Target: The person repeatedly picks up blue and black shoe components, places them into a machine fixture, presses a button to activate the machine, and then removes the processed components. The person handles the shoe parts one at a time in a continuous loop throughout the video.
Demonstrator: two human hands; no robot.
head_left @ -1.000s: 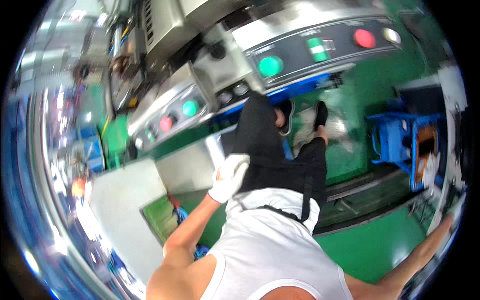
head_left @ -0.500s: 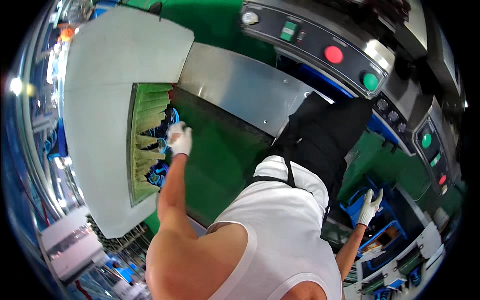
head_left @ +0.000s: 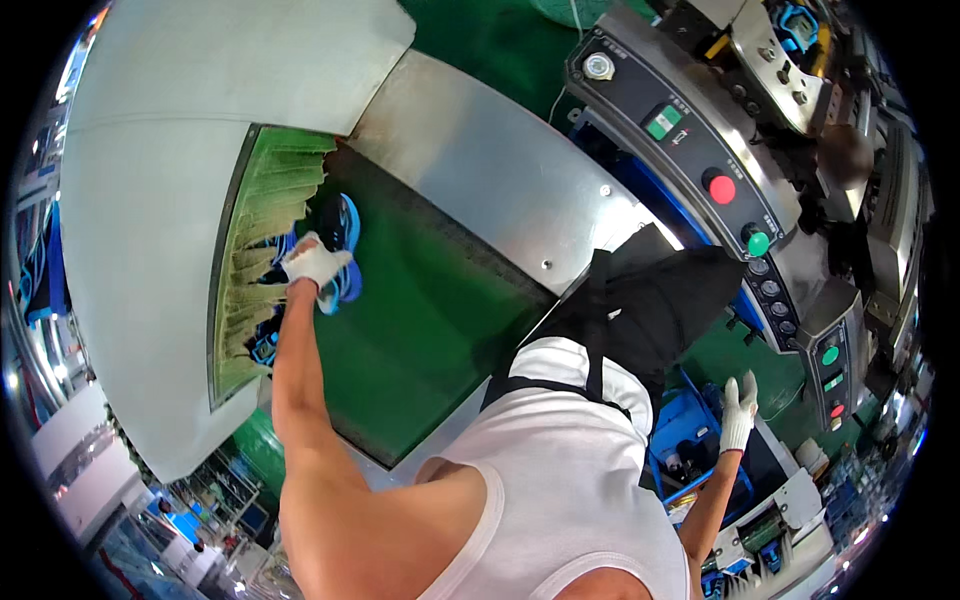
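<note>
My left hand (head_left: 315, 263), in a whitish work glove, is closed around a black and bright-blue shoe (head_left: 347, 225) at the mouth of a grey machine housing. The glove hides the shoe's middle. A strip curtain (head_left: 272, 200) of yellow-green flaps hangs beside it. More blue and black shoe parts (head_left: 265, 345) show between the flaps, nearer to me. Out to the right, my gloved right hand (head_left: 739, 412) has its fingers stretched and holds nothing. Beneath and beside that hand stands a blue crate (head_left: 690, 420) with dark items inside.
A green conveyor belt (head_left: 420, 330) runs out from the curtain. Beyond it lies a steel plate (head_left: 480, 150). A machine panel with a red button (head_left: 721, 189) and a green button (head_left: 757, 243) fills the upper right. The grey housing (head_left: 150, 250) stands at left.
My left hand has closed on the shoe, which now sits farther out from the curtain. My right hand stays open beside the crate. The whole view has shifted.
</note>
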